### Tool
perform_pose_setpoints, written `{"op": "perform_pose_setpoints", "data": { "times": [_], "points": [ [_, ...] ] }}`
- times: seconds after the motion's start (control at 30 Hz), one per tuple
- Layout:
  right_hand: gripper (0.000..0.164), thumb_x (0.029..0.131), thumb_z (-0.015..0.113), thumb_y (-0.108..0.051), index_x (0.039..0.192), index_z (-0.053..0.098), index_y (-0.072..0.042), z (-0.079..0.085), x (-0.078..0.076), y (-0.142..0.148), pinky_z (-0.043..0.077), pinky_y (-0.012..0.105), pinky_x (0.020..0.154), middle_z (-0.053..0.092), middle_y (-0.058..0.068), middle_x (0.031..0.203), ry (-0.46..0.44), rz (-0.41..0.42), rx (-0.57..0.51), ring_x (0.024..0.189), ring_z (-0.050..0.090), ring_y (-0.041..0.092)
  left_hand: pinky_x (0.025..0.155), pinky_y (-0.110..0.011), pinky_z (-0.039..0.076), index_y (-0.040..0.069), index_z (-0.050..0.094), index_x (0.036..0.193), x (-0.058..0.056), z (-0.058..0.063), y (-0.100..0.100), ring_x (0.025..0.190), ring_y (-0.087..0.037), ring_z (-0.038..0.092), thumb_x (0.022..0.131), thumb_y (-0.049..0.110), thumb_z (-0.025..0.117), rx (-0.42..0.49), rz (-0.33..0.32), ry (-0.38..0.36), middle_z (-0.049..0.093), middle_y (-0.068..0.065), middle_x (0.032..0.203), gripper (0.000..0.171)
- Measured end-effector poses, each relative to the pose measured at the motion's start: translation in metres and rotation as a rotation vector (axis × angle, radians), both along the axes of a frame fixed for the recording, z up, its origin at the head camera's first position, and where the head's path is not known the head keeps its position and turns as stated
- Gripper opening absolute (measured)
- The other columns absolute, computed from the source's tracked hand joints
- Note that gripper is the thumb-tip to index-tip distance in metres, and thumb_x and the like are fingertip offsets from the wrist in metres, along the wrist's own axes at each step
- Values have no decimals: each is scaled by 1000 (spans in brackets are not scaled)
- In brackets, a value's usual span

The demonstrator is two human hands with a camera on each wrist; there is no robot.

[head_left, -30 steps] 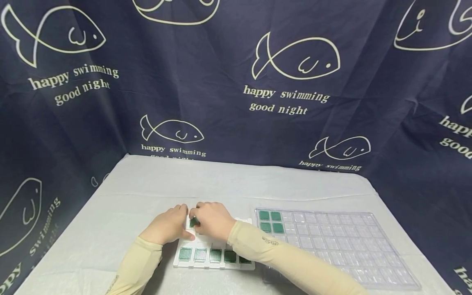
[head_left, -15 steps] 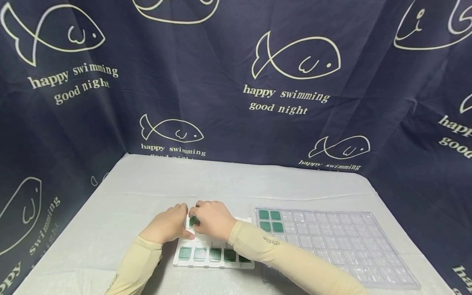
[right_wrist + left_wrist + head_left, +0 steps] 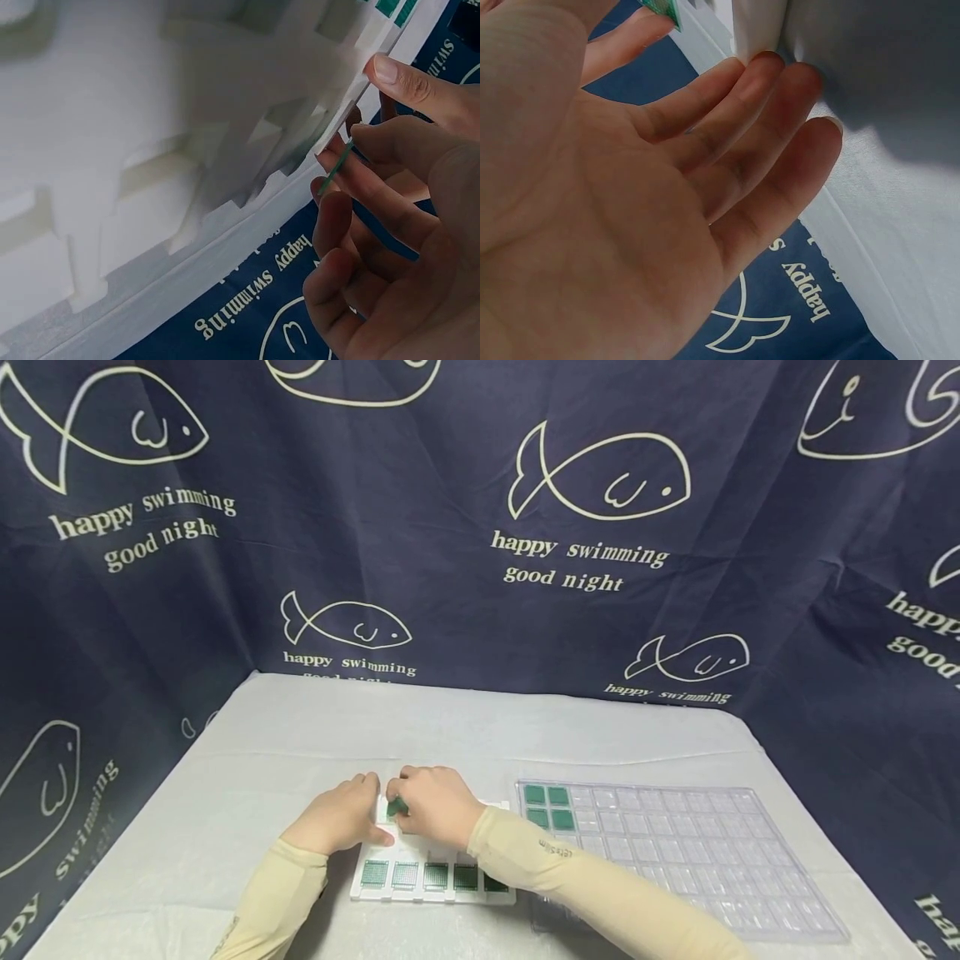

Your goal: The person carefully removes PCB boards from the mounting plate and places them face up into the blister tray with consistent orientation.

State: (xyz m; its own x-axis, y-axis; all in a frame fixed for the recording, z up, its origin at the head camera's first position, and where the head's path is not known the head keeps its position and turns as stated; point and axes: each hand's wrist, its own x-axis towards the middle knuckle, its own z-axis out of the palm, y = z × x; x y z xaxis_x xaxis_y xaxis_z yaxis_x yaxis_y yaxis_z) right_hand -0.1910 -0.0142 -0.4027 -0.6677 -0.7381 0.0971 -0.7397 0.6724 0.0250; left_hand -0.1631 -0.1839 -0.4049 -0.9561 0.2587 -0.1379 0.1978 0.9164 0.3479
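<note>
My right hand (image 3: 441, 806) pinches a small green perforated circuit board (image 3: 394, 808) between thumb and fingers, over the far left part of a white slotted tray (image 3: 431, 900). In the right wrist view the circuit board (image 3: 335, 168) appears edge-on, tilted, close beside the tray's edge. At the tray's left end lies my left hand (image 3: 339, 818), its thumb on the top and its fingers extended along the side. The left wrist view shows those fingertips (image 3: 804, 79) right at the white edge. Several green boards (image 3: 436, 877) sit in the tray's near row; my right forearm partly hides this row.
To the right lies a clear plastic tray (image 3: 678, 852) with many compartments. Several green boards (image 3: 536, 795) fill its far left corner. My right sleeve (image 3: 592, 877) crosses over its near left part. Behind the white-covered table (image 3: 450, 718) hangs a dark blue fish-print curtain (image 3: 465, 527).
My right hand has shifted very slightly to the right with the circuit board still pinched. My left hand keeps its place at the white tray.
</note>
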Motion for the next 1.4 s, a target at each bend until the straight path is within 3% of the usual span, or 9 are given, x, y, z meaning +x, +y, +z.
{"op": "perform_pose_setpoints", "data": {
  "times": [0.43,0.63,0.8,1.1,1.4],
  "points": [
    [20,84,80,-27,103,75,-24,2,2,10,47,19,61,65,-10,88,-32,-37,-18,65,52,2,90,-53,54,-9,54,126,0,-1,-2,104,-36,66,70,38,92,-3,0,-15,65,-20,115,83],
    [19,86,80,-30,104,75,-25,2,2,16,50,20,63,66,-11,89,-27,-52,-17,66,55,2,83,-50,54,-6,55,120,1,-1,0,90,-27,62,70,37,92,12,9,-5,62,-14,102,75],
    [18,87,79,-29,104,75,-24,3,1,21,50,19,63,67,-10,91,-32,-54,-36,71,59,2,84,-51,55,-6,56,121,1,-1,1,93,-29,63,73,39,89,3,16,6,62,-15,105,73],
    [19,86,79,-27,104,76,-23,5,2,30,49,19,62,68,-10,91,-22,-67,-40,68,58,2,82,-51,55,3,59,126,1,-2,3,98,-29,62,77,38,87,16,-9,50,61,-13,111,66],
    [20,86,80,-28,104,76,-21,8,4,41,51,22,64,68,-8,91,1,-64,-64,66,58,3,82,-49,54,11,65,117,2,-1,4,94,-25,61,75,33,88,24,-25,42,61,-9,107,53]
  ]
}}
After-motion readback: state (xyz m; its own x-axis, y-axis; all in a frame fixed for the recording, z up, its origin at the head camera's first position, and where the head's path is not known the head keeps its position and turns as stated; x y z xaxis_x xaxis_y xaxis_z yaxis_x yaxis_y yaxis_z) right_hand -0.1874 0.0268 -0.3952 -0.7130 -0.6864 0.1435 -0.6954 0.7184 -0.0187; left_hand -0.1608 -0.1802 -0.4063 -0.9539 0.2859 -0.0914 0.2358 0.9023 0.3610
